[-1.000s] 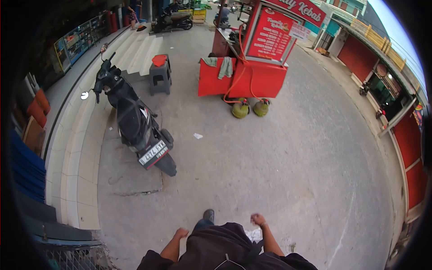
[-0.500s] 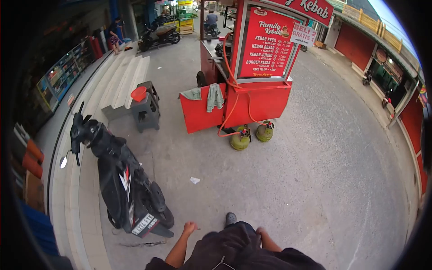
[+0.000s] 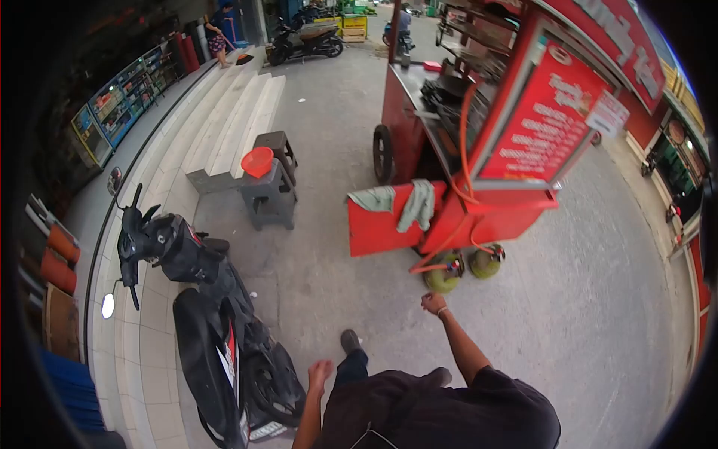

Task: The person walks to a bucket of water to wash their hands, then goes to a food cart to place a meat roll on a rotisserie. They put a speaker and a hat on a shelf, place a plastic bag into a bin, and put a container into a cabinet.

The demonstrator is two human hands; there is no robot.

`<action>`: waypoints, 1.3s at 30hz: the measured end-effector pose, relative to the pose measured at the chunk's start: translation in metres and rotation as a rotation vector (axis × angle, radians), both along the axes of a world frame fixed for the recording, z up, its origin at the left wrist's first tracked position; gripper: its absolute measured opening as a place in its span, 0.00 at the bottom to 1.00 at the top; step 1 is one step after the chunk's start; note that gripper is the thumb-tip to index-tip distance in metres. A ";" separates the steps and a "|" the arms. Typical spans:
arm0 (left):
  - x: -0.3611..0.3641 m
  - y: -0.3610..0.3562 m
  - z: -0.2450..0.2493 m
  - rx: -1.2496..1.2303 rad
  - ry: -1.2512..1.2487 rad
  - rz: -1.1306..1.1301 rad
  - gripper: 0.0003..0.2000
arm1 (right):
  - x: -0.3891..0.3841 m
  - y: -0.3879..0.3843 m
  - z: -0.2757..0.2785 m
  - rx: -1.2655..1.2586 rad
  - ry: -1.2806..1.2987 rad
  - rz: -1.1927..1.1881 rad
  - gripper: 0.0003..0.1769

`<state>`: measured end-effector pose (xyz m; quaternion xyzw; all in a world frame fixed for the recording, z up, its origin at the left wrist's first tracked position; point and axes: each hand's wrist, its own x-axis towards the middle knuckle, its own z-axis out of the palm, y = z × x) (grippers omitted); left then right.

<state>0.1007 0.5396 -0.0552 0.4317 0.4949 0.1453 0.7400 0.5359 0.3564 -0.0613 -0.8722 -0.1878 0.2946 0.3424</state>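
Note:
My left hand [image 3: 320, 372] hangs low beside the parked black motorbike [image 3: 206, 329], apart from it. Its fingers look curled and somewhat blurred; whether anything small is inside I cannot make out. My right hand [image 3: 432, 302], with a band at the wrist, reaches forward with fingers curled in and nothing visible in them. Just beyond it in view stand two green gas cylinders [image 3: 443, 280] with orange hoses [image 3: 436, 263] running up to the red kebab cart [image 3: 490, 224]. Two cloths [image 3: 416, 206] drape over the cart's open red panel [image 3: 378, 232].
Grey stools [image 3: 271, 198] with a red basin [image 3: 257, 161] on top stand left of the cart. Tiled steps [image 3: 224, 142] run along the left. A person [image 3: 218, 34] with a broom is on the steps, and another motorbike [image 3: 307, 43] is parked farther back.
The cart, cylinders and motorbike appear nearer, and the cart has shifted right in view. My right arm has swung forward from beside my body. One foot has stepped ahead.

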 end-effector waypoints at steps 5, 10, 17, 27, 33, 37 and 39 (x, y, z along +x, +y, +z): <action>0.224 0.132 0.296 -0.065 -0.741 -0.274 0.15 | 0.050 0.125 0.002 0.092 -0.004 -0.127 0.14; 0.327 0.167 0.507 -0.574 -1.374 -1.269 0.40 | 0.138 0.229 0.076 0.157 -0.405 -0.390 0.20; 0.442 0.271 0.539 -1.564 -1.315 -1.361 0.53 | 0.280 0.321 0.092 -0.147 -0.542 -1.015 0.46; 0.655 0.405 0.554 -1.878 -1.220 -1.485 0.52 | 0.308 0.370 0.102 -0.420 -0.506 -1.140 0.55; 0.754 0.476 0.560 -1.985 -0.924 -2.020 0.50 | 0.309 0.374 0.107 -0.403 -0.369 -1.208 0.52; 0.807 0.527 0.539 -2.117 -0.954 -2.082 0.50 | 0.312 0.430 0.125 -0.868 -0.398 -1.323 0.51; 0.838 0.547 0.539 -2.255 -1.008 -1.988 0.48 | 0.314 0.471 0.127 -1.007 -0.559 -1.312 0.48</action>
